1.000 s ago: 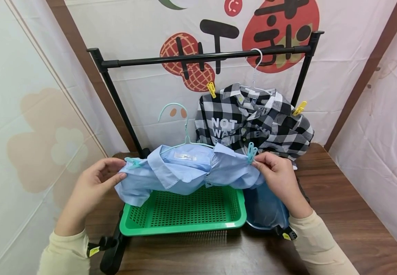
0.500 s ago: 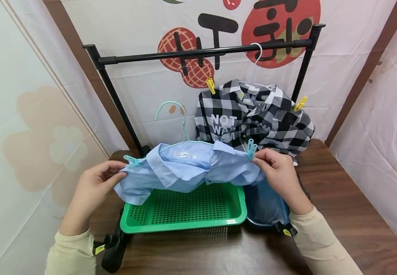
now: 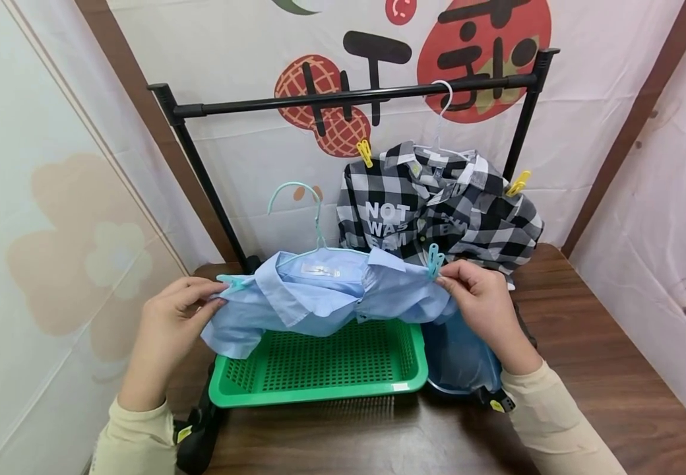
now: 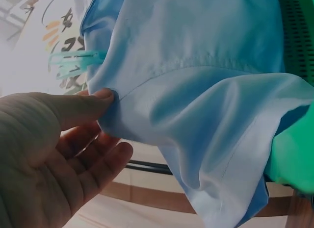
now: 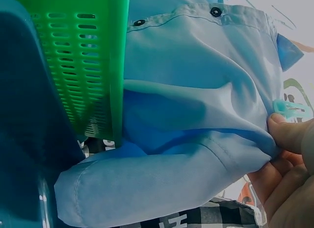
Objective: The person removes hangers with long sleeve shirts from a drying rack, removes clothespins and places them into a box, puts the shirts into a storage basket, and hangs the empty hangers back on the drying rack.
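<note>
A light blue shirt (image 3: 313, 303) on a mint green wire hanger (image 3: 319, 224) is stretched between my two hands, above a green basket. My left hand (image 3: 179, 323) pinches its left shoulder between thumb and fingers, close to a teal clothespin (image 3: 233, 282). At the opposite shoulder my right hand (image 3: 482, 303) pinches the fabric beside a second clothespin (image 3: 435, 262). In the left wrist view the thumb lies on the shoulder seam of the shirt (image 4: 196, 90), and the sleeve droops below. The right wrist view shows the front buttons and a hanging sleeve of the shirt (image 5: 186, 110).
The green basket (image 3: 319, 394) stands on the wooden table (image 3: 319, 442), with a blue tub (image 3: 462, 359) to its right. Behind is a black garment rack (image 3: 319, 99). A black-and-white checked shirt (image 3: 390, 185) with yellow clothespins (image 3: 365, 152) hangs there on a white hanger (image 3: 442, 119).
My left hand has shifted slightly to the right along the shirt's shoulder, closer to its clothespin. The right hand keeps its grip, and the view tilts a little.
</note>
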`<state>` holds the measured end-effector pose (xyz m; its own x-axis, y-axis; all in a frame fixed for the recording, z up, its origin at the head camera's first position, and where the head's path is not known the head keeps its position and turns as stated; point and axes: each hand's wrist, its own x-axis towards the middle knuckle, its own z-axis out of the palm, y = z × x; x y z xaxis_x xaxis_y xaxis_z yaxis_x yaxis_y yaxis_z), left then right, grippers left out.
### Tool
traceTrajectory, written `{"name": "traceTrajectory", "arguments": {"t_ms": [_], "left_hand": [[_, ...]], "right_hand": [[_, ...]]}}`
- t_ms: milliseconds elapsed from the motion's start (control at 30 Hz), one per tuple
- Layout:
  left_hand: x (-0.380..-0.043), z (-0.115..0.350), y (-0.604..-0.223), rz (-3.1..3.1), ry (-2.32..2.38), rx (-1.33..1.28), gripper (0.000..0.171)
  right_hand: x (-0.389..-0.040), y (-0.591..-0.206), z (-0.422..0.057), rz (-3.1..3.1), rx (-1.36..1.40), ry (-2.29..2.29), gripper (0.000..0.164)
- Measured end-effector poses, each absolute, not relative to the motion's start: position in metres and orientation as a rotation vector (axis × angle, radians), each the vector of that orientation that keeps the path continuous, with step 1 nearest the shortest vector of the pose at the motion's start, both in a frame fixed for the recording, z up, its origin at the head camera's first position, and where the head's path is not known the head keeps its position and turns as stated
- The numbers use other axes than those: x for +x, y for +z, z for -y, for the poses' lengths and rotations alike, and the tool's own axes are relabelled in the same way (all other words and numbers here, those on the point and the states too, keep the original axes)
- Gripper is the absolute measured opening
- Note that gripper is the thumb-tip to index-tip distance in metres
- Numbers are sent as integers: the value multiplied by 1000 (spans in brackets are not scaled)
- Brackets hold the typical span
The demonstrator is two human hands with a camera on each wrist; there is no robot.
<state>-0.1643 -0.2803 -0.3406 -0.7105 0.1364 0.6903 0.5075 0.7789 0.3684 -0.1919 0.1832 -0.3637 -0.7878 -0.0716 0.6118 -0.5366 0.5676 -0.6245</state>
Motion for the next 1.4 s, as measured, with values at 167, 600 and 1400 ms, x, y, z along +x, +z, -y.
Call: {"name": "traceTrajectory", "arguments": {"t_ms": [167,600,1400], "left_hand": [[-163,275,-340,2279,-625,-487,29],[-159,268,-339,2254,-516,-460,24],[-158,270,-338,2183,-392,-476,17]], "right_hand": [[-191,-364,-184,2268,495,1152,5],[-193,-364,-184,2268,521,1156,5],[-191,-356,-194,2434,602,1346,13]]}}
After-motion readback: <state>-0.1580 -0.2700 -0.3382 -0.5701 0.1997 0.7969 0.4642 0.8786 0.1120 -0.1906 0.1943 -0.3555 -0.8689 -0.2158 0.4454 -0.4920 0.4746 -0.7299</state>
